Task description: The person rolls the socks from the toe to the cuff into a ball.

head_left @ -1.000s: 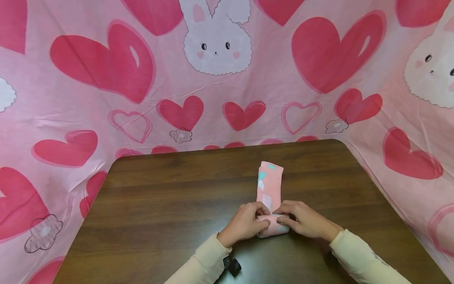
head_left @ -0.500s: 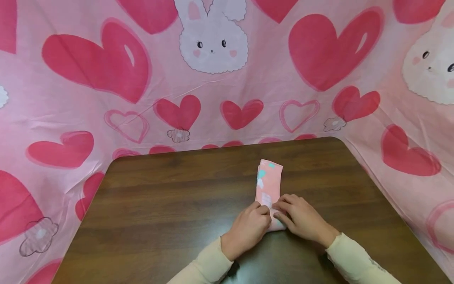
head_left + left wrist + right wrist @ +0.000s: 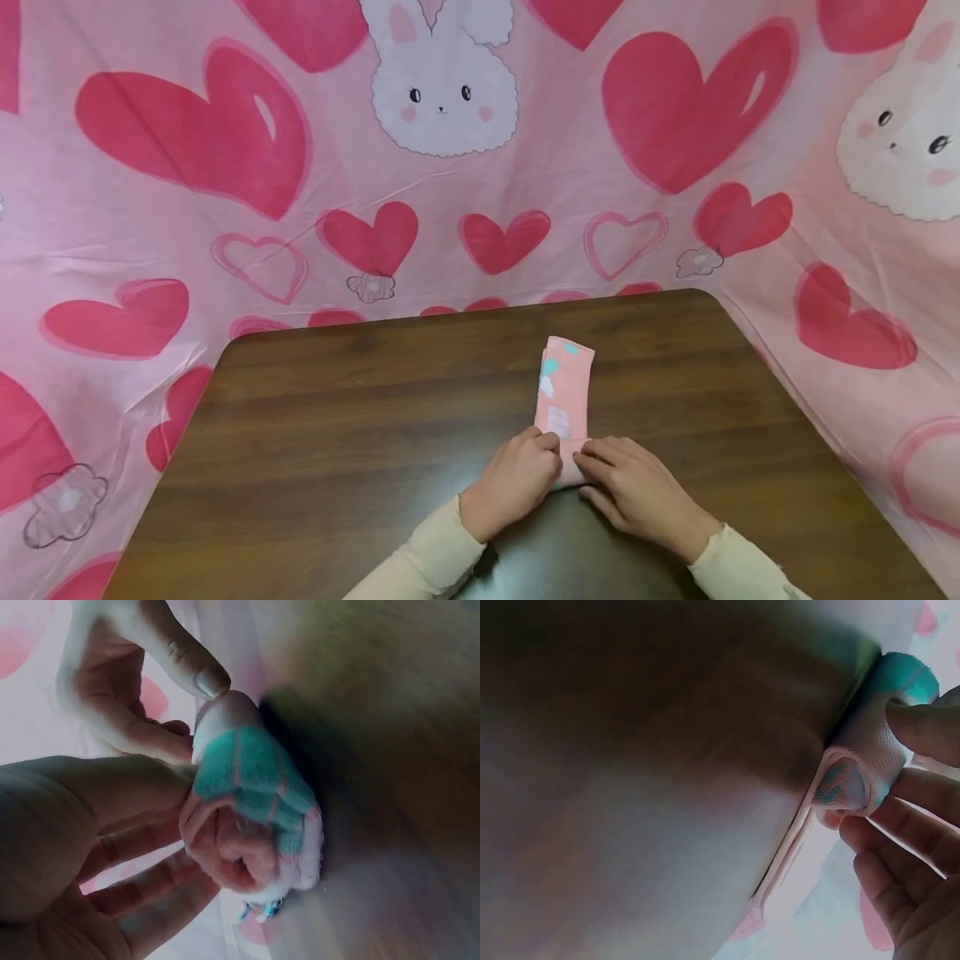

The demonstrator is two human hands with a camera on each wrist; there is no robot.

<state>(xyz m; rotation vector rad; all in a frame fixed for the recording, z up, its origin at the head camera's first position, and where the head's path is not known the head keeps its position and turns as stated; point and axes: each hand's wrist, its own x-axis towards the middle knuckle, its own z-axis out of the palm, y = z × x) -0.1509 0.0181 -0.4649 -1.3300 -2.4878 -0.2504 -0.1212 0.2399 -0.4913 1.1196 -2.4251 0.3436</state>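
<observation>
A pink knit sock (image 3: 564, 392) with white and teal patches lies lengthwise on the table, its near end rolled up and its far end flat. My left hand (image 3: 517, 479) grips the left end of the roll, fingers curled over the top. At the right end, my right hand (image 3: 645, 492) holds the roll between thumb and fingertips. The left wrist view shows the roll's layered end, with a teal patch (image 3: 255, 769) crossed by pink lines. From the right wrist, the other open end of the sock roll (image 3: 870, 746) shows, the flat strip running out from under it.
The brown wood-grain table (image 3: 337, 433) extends around the sock on all sides. Behind it and at both sides hangs a pink cloth (image 3: 570, 167) printed with hearts and rabbits. Cream sleeves (image 3: 423, 554) cover both forearms.
The roll has advanced slightly away from the person, and the flat strip is a little shorter. The left thumb has gone from the top of the roll to out of sight; the right hand has shifted slightly nearer.
</observation>
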